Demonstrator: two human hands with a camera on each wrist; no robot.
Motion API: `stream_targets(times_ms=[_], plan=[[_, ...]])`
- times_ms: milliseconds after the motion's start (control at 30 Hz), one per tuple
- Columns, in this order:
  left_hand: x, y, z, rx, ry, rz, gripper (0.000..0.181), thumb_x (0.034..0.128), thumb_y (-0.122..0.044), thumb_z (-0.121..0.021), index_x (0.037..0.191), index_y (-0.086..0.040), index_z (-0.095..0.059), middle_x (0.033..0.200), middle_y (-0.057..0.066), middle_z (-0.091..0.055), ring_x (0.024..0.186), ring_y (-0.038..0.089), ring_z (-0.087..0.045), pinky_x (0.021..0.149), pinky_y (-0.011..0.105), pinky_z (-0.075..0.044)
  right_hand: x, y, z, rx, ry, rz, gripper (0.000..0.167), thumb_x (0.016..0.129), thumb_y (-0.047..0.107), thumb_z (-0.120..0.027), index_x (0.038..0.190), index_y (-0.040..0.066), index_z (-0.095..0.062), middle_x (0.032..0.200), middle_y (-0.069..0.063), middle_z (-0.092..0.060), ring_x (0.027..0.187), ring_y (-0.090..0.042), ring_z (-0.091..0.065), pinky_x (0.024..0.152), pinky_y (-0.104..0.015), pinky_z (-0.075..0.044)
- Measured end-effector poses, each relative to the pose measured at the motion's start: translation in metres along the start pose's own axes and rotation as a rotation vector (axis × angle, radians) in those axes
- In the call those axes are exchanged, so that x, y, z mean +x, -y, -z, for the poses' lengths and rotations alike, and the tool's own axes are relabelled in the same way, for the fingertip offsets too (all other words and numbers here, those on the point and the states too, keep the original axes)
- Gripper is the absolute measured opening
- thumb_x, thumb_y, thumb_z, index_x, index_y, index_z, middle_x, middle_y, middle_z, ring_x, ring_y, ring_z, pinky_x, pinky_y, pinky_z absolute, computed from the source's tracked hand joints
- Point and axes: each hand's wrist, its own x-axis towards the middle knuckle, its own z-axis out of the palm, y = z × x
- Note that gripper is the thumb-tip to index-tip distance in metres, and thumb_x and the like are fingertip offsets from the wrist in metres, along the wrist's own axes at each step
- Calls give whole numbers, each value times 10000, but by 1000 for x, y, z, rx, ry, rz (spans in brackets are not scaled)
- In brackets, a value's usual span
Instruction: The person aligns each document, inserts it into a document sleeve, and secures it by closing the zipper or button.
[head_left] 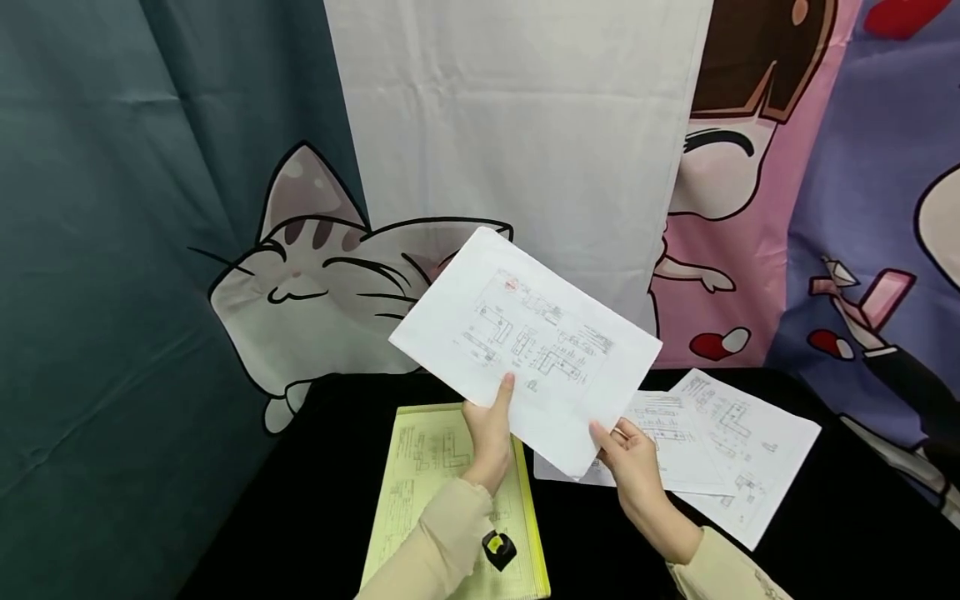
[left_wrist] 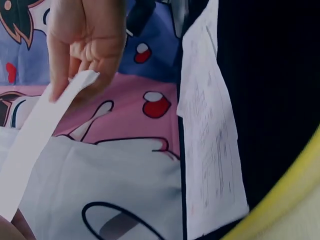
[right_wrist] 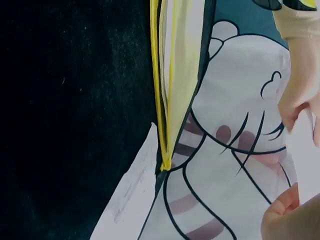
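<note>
— Cream sleeves [head_left: 438, 542] come closest to my head camera, reaching in from the bottom. What do you read on the left hand [head_left: 489, 437] from over there?

— On my feed its forearm slants up and to the right, over the yellow folder [head_left: 393, 542]. The thumb points upward, flat against the face of the printed sheet [head_left: 540, 333], with the fingers behind it, so I call that grasping the sheet about midway along its lower long edge.

— And the right hand [head_left: 632, 458]?

— That forearm angles up and leftward. The thumb sits in front and the fingers are curled behind, pinching the short right-hand edge near the lowest corner. My left wrist view catches that pinch from the side, the paper showing as a narrow white strip.

— Where's the sheet itself, then?

— Raised off the black tabletop [head_left: 292, 517], held between both hands and tilted, its long edges sloping down to the right. From my head view it stands partly against the patterned backdrop [head_left: 525, 125]. I can make out line drawings and a small red mark; the lettering is too small for me to read.

— What about the papers lower down?

— Loose sheets [head_left: 772, 450] overlap to the right of the folder, beyond the right hand. I also see a small black-and-yellow device [head_left: 498, 550] beside the left wrist.
</note>
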Motion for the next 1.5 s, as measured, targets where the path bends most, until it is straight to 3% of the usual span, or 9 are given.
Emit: stream_targets(times_ms=[167, 300, 433, 567, 700, 900, 1133, 1367, 1500], plan=[[6, -7, 21, 68, 118, -8, 361, 848, -205, -701, 1166, -80, -584, 1065, 87, -700, 852, 144, -709, 747, 302, -584, 6, 5, 16, 255, 29, 89, 29, 952, 115, -542, 942, 89, -550, 707, 80, -690, 640, -12, -640, 627, -155, -547], [9, -15, 37, 163, 217, 6, 361, 811, -199, -741, 1117, -53, -616, 1023, 137, -708, 802, 179, -720, 699, 327, -591, 18, 11, 40, 355, 68, 156, 141, 958, 130, -522, 881, 142, -639, 725, 72, -687, 614, 9, -608, 568, -126, -509], [9, -27, 52, 277, 304, 15, 348, 816, -187, -735, 1108, -35, -624, 1028, 175, -700, 816, 242, -720, 677, 341, -593, 31, 21, 56, 186, 221, 240, 221, 981, 88, -474, 988, 183, -674, 841, 79, -710, 725, -3, -646, 635, -127, -525], [3, -36, 67, 352, 374, 35, 356, 818, -193, -732, 1116, -38, -614, 1034, 179, -697, 829, 263, -718, 669, 346, -594, 37, 36, 56, -18, 403, 328, 259, 977, 29, -462, 1142, 178, -594, 947, 81, -717, 838, -39, -675, 726, -187, -560], [-2, -38, 81, 377, 400, 80, 352, 812, -179, -737, 1100, -18, -613, 1010, 191, -700, 808, 270, -719, 653, 356, -594, 39, 49, 44, -146, 502, 299, 308, 968, 54, -499, 1232, 210, -523, 989, 119, -695, 881, -29, -661, 736, -204, -561], [-5, -36, 93, 377, 418, 122, 339, 815, -152, -732, 1093, 3, -619, 995, 196, -701, 799, 269, -719, 654, 356, -594, 37, 50, 22, -314, 569, 167, 360, 944, 125, -565, 1287, 72, -469, 957, 149, -699, 873, -53, -665, 724, -251, -541], [-9, -35, 97, 361, 434, 165, 355, 791, -136, -749, 1095, 3, -629, 977, 192, -707, 778, 261, -720, 657, 360, -593, 28, 40, 10, -308, 622, 63, 434, 956, 177, -552, 1314, -45, -446, 958, 123, -715, 878, -116, -693, 755, -309, -570], [-10, -32, 96, 343, 450, 164, 339, 811, -135, -733, 1099, 9, -627, 988, 180, -709, 772, 225, -721, 658, 347, -594, 23, 37, 10, -302, 586, 60, 386, 960, 187, -547, 1264, -46, -495, 939, 113, -716, 845, -115, -696, 723, -318, -578], [-7, -31, 93, 328, 396, 100, 319, 829, -130, -716, 1094, 27, -632, 954, 170, -715, 736, 145, -709, 642, 286, -588, 25, 43, 9, -276, 532, 107, 224, 958, 168, -551, 1174, 120, -580, 915, 141, -714, 841, -93, -691, 726, -287, -570]])
